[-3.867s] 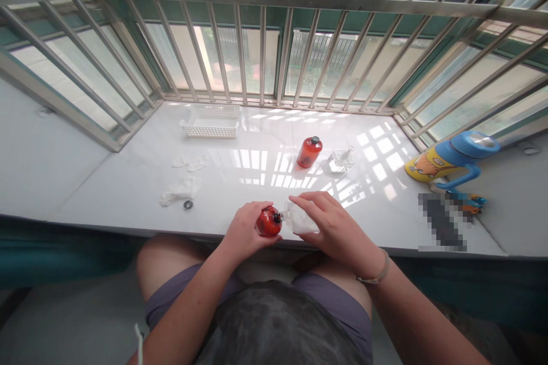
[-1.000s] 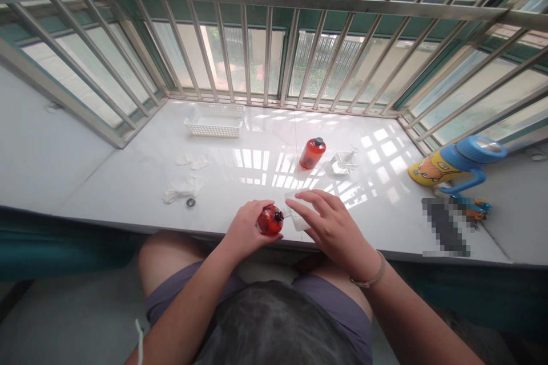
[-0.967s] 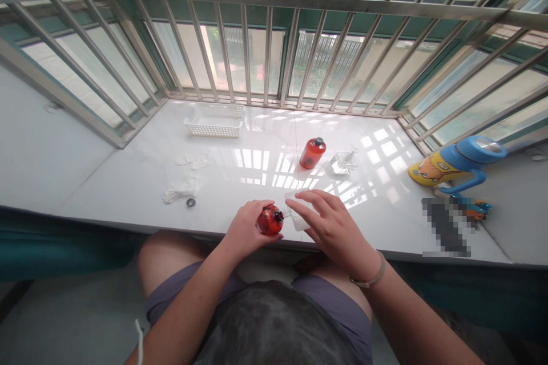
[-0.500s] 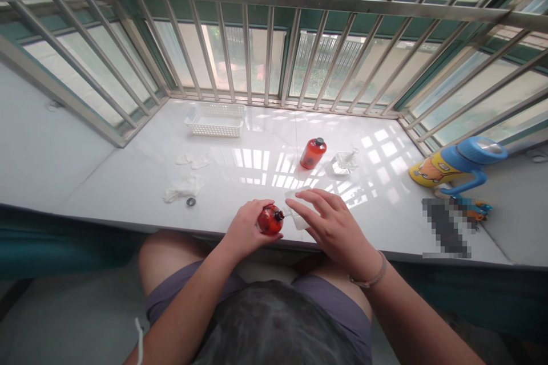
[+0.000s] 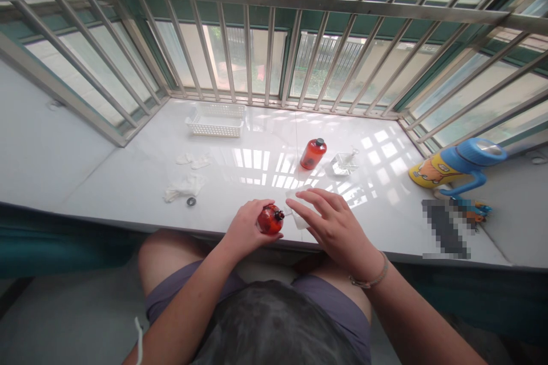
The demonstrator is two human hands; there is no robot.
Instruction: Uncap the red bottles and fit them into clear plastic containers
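My left hand is wrapped round a red see-through bottle, tilted with its dark, uncapped mouth toward the right. In my right hand is a clear square-sided bottle, tipped so its narrow end lies right at the red bottle's mouth. Its outline is faint, and my fingers hide part of it. Whether liquid passes between them I cannot tell. A second red bottle with a black cap lies or leans farther back, and a clear square glass container stands to its right.
A small black ring-like cap lies by a crumpled white glove, with more white pieces behind. A white basket sits at the back left. A blue and yellow flask stands at the right. Metal bars close off the window.
Hardly anything differs. Both hands keep the two bottles mouth to mouth in the same place; the view has shifted very slightly.
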